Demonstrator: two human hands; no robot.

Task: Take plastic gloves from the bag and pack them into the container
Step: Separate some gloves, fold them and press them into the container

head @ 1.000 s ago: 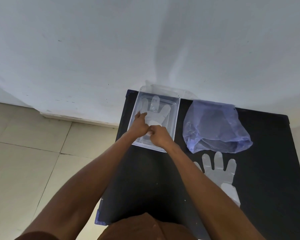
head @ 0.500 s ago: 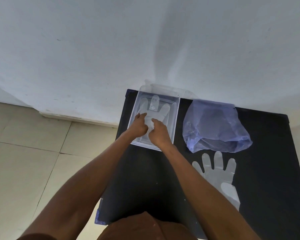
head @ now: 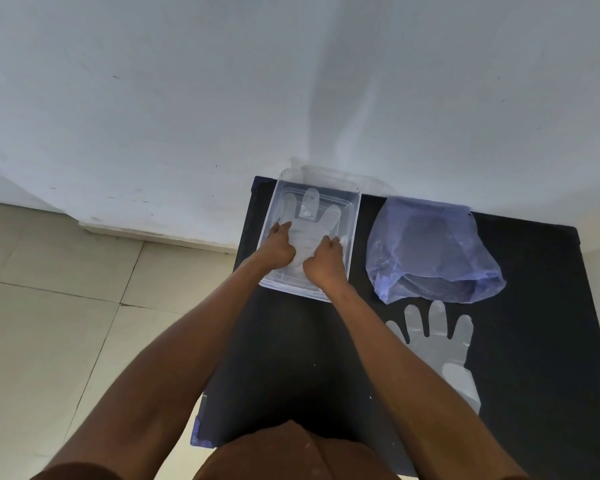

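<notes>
clear plastic container (head: 352, 216) at the 12 o'clock edge of a black table (head: 541, 358), hard against a white wall (head: 291, 81). inside it, a translucent plastic glove (head: 310, 216), flat, fingers toward 12 o'clock. left hand (head: 278, 249) pressed down on the glove's 9 o'clock side, fingers curled narrow, touching the film. right hand (head: 324, 263) pressed on its 3 o'clock side, fingers likewise bent and tight; cannot tell whether pinching the film or only pushing on it. at 3 o'clock of the container and just beside it, a bluish plastic bag (head: 430, 251), slumped, mouth toward 6 o'clock. at 6 o'clock of the bag, nearly touching it, a second glove (head: 437, 344) flat on the table, fingers spread toward the bag. beige tiled floor (head: 49, 323) at 9 o'clock of the table.
</notes>
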